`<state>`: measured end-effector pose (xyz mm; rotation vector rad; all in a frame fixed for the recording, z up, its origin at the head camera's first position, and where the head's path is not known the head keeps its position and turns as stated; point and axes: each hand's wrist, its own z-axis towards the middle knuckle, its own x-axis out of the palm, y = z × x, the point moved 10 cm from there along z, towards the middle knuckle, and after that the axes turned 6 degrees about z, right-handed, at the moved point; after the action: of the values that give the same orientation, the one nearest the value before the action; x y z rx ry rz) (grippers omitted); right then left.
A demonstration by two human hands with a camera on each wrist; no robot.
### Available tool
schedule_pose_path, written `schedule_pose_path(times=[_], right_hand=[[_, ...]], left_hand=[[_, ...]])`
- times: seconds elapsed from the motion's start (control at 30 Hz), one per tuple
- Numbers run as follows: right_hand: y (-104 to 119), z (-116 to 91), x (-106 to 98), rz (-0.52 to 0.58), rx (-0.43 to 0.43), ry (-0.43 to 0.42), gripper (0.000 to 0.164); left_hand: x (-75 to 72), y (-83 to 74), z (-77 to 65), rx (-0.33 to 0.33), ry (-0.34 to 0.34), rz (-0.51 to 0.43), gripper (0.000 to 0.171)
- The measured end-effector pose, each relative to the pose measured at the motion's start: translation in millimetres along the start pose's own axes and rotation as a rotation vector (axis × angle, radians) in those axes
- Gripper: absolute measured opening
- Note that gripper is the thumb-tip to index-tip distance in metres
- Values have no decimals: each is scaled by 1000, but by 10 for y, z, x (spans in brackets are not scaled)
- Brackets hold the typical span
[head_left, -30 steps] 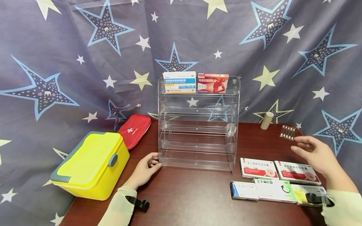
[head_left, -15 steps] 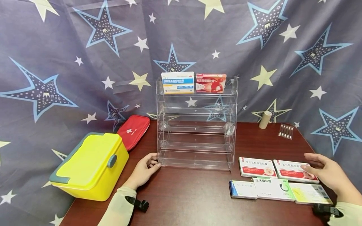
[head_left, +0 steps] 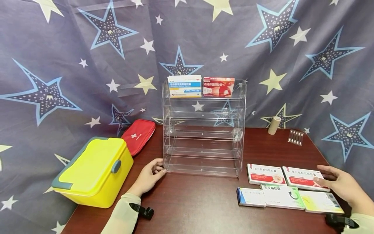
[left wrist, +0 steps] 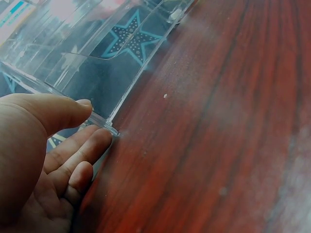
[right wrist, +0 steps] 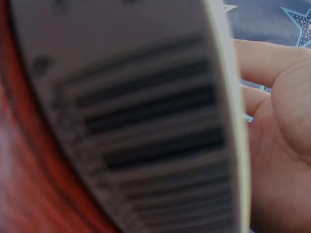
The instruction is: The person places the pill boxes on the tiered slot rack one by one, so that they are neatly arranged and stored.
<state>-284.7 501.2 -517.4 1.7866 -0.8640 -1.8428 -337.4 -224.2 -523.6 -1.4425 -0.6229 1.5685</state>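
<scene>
At the lower left corner of a clear tiered display rack (head_left: 201,170), my left hand (head_left: 149,177) pinches the side panel; in the left wrist view the thumb (left wrist: 73,112) lies on one face, with fingers on the other. My right hand (head_left: 343,185) is at the right end of a white-and-red medicine box (head_left: 302,175), thumb over its top, fingers extended past its far right corner. The box lies flat on the table. In the right wrist view a barcoded box (right wrist: 146,107) hides the fingertips.
Beside that box lies a matching one (head_left: 264,172); in front are a blue-white box (head_left: 252,197), a green-white box (head_left: 281,197) and a yellow-white box (head_left: 322,203). Two boxes stand on the rack's top tier. A yellow case (head_left: 96,172), red pouch (head_left: 138,136), bandage roll (head_left: 274,126) and swab pack (head_left: 295,137) surround it.
My right hand has come down and toward me from near the swab pack to the right end of the white-and-red medicine box. The left hand stays at the rack.
</scene>
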Motion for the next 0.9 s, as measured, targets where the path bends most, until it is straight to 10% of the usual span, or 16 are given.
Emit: schedule_pose_path(times=[0.47,0.9], right_hand=[[-49,-49,57,-35,12,89,87],[6,-61,0,7,-88,-15,69]], left_hand=[[18,0,6,-20,-13,20,41],[-40,-357,-90,11,0,-5,40]])
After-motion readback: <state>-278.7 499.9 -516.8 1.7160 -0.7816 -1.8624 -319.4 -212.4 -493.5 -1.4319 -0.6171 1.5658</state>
